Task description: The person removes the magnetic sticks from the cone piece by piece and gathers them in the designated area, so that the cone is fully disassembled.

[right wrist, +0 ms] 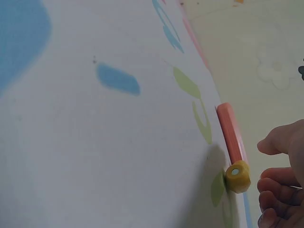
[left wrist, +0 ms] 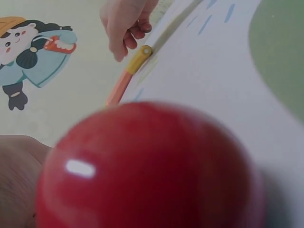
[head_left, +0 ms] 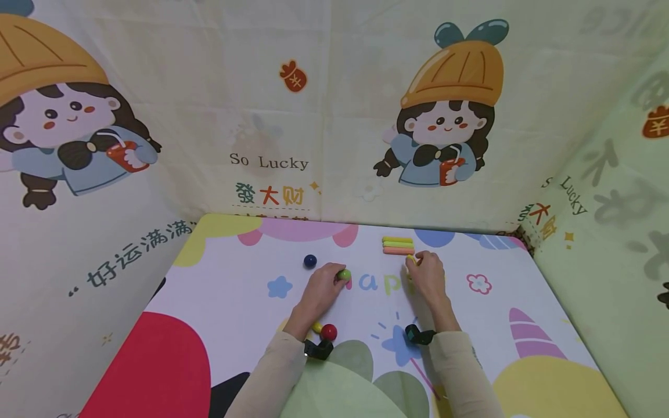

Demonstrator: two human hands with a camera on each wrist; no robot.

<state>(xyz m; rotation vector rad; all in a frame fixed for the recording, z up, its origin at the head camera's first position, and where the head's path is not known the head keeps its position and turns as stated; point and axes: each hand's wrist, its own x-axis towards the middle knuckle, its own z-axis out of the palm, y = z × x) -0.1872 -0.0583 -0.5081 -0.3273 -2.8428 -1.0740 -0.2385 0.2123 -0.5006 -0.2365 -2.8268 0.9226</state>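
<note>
Red ball, green ball, yellow stick

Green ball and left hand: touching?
Touching. The head view shows the left hand with its fingertips curled round the green ball, no gap between them.

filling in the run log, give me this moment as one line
left hand: holds green ball | right hand: pinches yellow stick beside stacked sticks | loose: blue ball, red ball

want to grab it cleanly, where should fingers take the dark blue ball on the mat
The dark blue ball sits alone on the mat, with nothing touching it. Probably come from straight above and pinch across its widest middle, since a round ball would roll away from a sideways push.
</note>
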